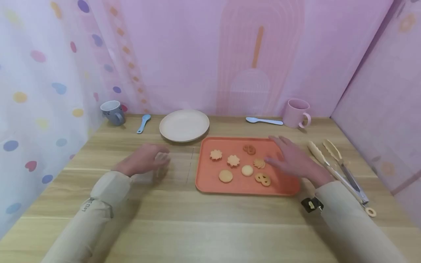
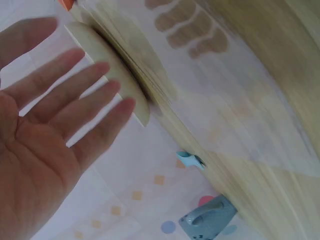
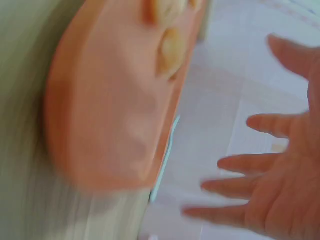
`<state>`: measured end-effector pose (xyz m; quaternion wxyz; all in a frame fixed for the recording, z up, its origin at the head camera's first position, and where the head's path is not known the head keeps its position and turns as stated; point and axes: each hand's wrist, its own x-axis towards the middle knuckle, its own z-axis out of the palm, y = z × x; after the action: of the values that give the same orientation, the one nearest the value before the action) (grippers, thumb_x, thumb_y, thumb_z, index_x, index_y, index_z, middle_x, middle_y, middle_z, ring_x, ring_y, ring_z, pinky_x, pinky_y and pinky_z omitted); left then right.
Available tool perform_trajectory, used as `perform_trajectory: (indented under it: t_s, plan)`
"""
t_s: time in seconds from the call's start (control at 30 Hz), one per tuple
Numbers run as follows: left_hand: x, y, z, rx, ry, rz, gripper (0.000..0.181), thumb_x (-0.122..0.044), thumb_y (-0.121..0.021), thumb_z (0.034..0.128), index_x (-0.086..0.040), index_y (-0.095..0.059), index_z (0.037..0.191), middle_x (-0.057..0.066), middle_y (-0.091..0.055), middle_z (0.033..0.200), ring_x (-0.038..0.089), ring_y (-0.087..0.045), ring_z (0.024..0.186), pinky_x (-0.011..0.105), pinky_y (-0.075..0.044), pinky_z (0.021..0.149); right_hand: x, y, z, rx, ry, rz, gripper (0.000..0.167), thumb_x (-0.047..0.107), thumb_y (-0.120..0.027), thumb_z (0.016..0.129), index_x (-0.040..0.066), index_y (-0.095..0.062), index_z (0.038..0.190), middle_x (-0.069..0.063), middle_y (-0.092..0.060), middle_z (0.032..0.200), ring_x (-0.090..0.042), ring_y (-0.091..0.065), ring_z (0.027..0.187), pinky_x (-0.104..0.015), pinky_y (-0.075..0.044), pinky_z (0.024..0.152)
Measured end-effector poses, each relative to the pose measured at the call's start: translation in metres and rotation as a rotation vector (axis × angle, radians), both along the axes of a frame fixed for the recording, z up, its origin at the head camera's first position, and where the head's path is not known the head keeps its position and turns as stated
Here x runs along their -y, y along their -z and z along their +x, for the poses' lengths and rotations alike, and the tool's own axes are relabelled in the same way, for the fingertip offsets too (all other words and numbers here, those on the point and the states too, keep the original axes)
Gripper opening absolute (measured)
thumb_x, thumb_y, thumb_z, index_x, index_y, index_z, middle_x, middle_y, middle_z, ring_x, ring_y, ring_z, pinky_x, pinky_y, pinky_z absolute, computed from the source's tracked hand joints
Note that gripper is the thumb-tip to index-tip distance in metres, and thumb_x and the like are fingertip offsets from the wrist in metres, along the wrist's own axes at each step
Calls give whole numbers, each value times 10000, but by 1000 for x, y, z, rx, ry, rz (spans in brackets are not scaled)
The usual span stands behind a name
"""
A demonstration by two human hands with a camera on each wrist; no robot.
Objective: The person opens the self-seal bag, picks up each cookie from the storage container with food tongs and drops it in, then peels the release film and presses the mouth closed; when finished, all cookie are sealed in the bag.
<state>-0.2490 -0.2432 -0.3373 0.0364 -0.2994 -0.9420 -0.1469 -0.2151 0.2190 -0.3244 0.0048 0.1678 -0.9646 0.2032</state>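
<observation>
An orange-red tray [image 1: 210, 186] lies on the wooden table, with several cookies on it: scalloped ones [image 1: 233, 160], round ones [image 1: 226, 176] and pretzel-shaped ones [image 1: 263, 179]. Over the tray's right part hovers my right hand [image 1: 291, 160], fingers spread, holding nothing; the right wrist view shows its palm [image 3: 285, 195] apart from the tray. My left hand [image 1: 143, 159] is above the table left of the tray, with nothing in it. Its fingers look straight and parted in the left wrist view, near the cream plate [image 2: 117, 75], which stands behind the tray's left corner.
Tongs [image 1: 345, 175] lie right of the tray, beside my right forearm. Along the back are a grey-blue mug [image 1: 113, 113], a blue spoon [image 1: 143, 124], a second pale blue spoon [image 1: 264, 121] and a pink mug [image 1: 294, 114]. Patterned curtains [image 1: 184, 54] border the table.
</observation>
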Motion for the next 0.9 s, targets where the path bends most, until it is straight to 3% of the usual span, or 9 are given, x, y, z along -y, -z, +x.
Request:
perform_trajectory:
  t_s: [0.17, 0.33, 0.5, 0.67, 0.73, 0.9]
  plan:
    - [9, -2, -3, 68, 32, -41, 353, -69, -767, 813, 10, -697, 1149, 158, -737, 1135, 360, -680, 1075, 540, -523, 955, 21, -6, 1, 81, 16, -281, 593, 267, -662, 966, 5, -461, 1458, -261, -510, 1473, -446, -602, 1252, -533, -536, 991]
    - [11, -3, -5, 140, 48, -65, 434, -94, -843, 754, -23, -698, 1157, 145, -718, 1166, 321, -658, 1046, 517, -523, 919, 56, 5, 5, 239, -37, -466, 530, 226, -692, 948, 20, -534, 1410, -206, -571, 1430, -385, -636, 1228, -447, -570, 961]
    - [8, 0, -7, 155, 37, -91, 460, -108, -857, 753, -46, -698, 1180, 136, -708, 1209, 314, -648, 1085, 524, -516, 942, 102, 13, 6, 343, -77, -547, 492, 257, -716, 930, 76, -589, 1370, -129, -622, 1374, -311, -640, 1222, -430, -543, 1008]
    - [9, 5, -10, 90, 19, -121, 407, -155, -888, 717, -105, -754, 1098, 76, -739, 1132, 266, -665, 986, 480, -529, 865, 150, 13, 0, 396, -130, -588, 442, 240, -717, 929, 85, -626, 1333, -96, -657, 1328, -256, -641, 1180, -394, -531, 1007]
    - [8, 6, -11, 75, -7, -122, 348, -167, -884, 715, -127, -783, 1045, 56, -757, 1085, 241, -666, 927, 455, -529, 823, 167, 13, -3, 403, -144, -595, 430, 235, -721, 925, 75, -638, 1315, -108, -668, 1303, -252, -649, 1152, -380, -537, 990]
    - [3, 7, -14, 98, -109, -99, 206, -162, -851, 741, -163, -817, 944, 80, -771, 1125, 320, -707, 1022, 499, -542, 870, 195, 12, -15, 410, -142, -602, 423, 248, -729, 918, 68, -651, 1293, -96, -681, 1247, -242, -635, 1121, -342, -541, 940]
